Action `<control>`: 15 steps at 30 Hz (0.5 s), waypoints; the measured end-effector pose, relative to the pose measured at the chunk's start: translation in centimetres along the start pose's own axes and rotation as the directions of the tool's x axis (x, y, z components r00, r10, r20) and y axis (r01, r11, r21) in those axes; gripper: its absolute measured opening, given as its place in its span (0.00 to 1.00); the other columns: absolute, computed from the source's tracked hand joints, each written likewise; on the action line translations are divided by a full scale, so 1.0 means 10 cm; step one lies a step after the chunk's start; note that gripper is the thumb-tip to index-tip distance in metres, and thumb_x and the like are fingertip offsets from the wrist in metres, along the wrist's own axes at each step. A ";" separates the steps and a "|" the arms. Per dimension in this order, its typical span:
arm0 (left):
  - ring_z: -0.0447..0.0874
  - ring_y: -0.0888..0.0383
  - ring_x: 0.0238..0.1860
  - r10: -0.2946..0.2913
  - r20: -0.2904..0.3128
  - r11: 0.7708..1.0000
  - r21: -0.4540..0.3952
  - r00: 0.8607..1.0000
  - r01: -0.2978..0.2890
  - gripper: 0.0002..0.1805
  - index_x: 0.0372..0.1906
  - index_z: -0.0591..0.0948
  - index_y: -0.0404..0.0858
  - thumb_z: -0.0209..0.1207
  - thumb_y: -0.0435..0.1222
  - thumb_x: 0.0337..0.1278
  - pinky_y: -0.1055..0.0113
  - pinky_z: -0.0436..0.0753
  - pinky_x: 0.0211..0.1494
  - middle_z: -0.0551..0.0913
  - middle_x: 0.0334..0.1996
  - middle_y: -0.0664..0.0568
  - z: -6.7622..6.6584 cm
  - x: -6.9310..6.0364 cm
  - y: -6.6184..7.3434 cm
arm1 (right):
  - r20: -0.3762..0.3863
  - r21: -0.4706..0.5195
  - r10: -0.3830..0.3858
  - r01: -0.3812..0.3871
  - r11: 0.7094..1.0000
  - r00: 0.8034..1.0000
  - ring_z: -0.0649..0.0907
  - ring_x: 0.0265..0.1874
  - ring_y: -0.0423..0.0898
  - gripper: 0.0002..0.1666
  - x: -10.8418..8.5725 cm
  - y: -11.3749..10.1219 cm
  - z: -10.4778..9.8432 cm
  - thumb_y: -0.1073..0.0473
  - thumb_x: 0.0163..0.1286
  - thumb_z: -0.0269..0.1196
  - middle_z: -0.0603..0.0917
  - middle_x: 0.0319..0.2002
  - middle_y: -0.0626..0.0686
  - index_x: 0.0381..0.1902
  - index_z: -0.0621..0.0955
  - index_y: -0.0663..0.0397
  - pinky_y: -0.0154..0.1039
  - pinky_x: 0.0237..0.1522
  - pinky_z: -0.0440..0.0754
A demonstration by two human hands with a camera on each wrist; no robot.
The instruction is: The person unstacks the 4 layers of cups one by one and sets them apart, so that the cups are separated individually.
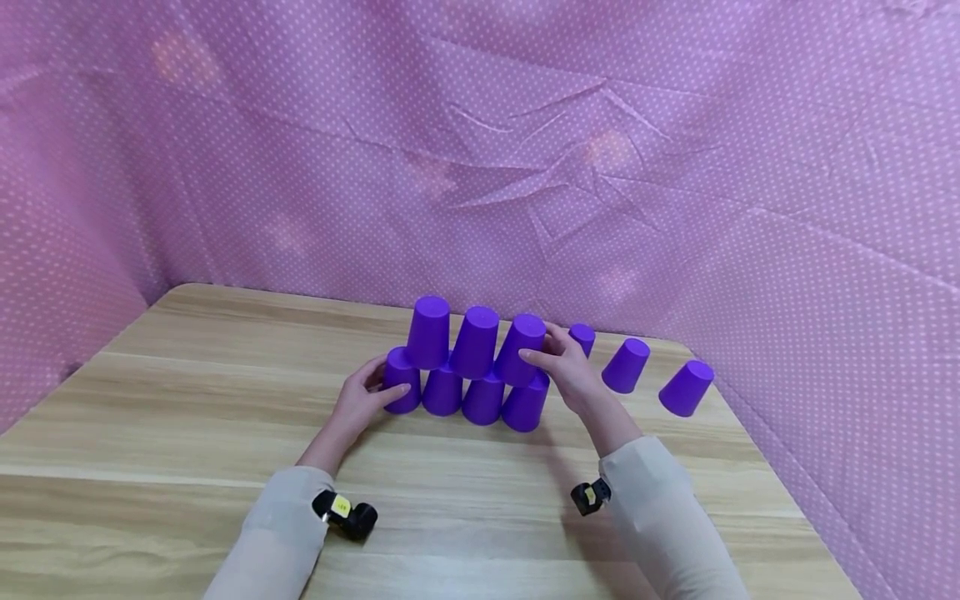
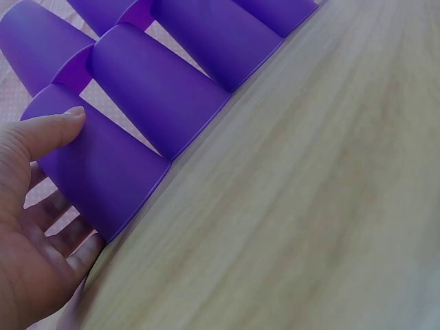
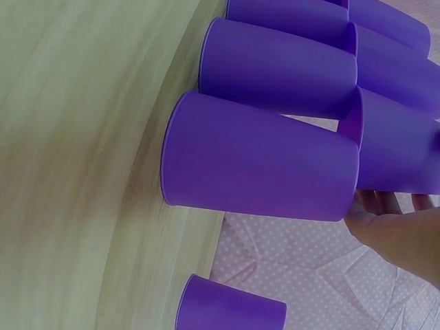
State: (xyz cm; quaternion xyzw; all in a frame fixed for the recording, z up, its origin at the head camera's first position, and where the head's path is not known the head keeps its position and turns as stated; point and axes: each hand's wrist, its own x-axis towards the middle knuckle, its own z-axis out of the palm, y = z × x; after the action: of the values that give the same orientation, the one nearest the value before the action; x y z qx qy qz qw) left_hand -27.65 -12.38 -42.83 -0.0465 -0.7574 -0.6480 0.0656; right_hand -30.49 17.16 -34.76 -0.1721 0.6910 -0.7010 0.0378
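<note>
Purple cups stand upside down in two tiers on the table. My left hand (image 1: 362, 398) is round the leftmost bottom cup (image 1: 403, 390). In the left wrist view its thumb (image 2: 58, 130) lies on the cup's front, and the other fingers reach behind it. My right hand (image 1: 566, 367) grips the right-hand upper cup (image 1: 519, 354), which sits across the two rightmost bottom cups. Beside it in the upper tier are a middle cup (image 1: 475, 346) and a left cup (image 1: 429, 335). The right wrist view shows the rightmost bottom cup (image 3: 258, 158) close up, just below the right hand.
Three more upturned purple cups stand apart on the right: one partly behind my right hand (image 1: 582, 337), a middle one (image 1: 626, 365) and an outer one (image 1: 686, 389). The wooden table (image 1: 187, 400) ends at a pink dotted cloth (image 1: 337, 167) at the back and sides.
</note>
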 end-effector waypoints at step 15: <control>0.62 0.47 0.55 -0.009 0.006 1.000 -0.006 1.000 0.009 0.34 0.59 0.63 0.35 0.62 0.35 0.45 0.58 0.63 0.58 0.66 0.53 0.37 0.00 -0.01 0.02 | -0.078 0.035 0.088 -0.085 0.996 0.993 0.74 0.42 0.44 0.34 -0.26 -0.29 0.10 0.75 0.54 0.56 0.74 0.44 0.55 0.59 0.61 0.62 0.42 0.54 0.65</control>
State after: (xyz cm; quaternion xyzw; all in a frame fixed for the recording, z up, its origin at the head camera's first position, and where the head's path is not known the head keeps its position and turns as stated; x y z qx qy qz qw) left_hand -27.49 -12.39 -42.66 -0.0449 -0.7558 -0.6505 0.0603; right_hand -27.19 17.09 -32.48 -0.1133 0.6875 -0.7160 0.0431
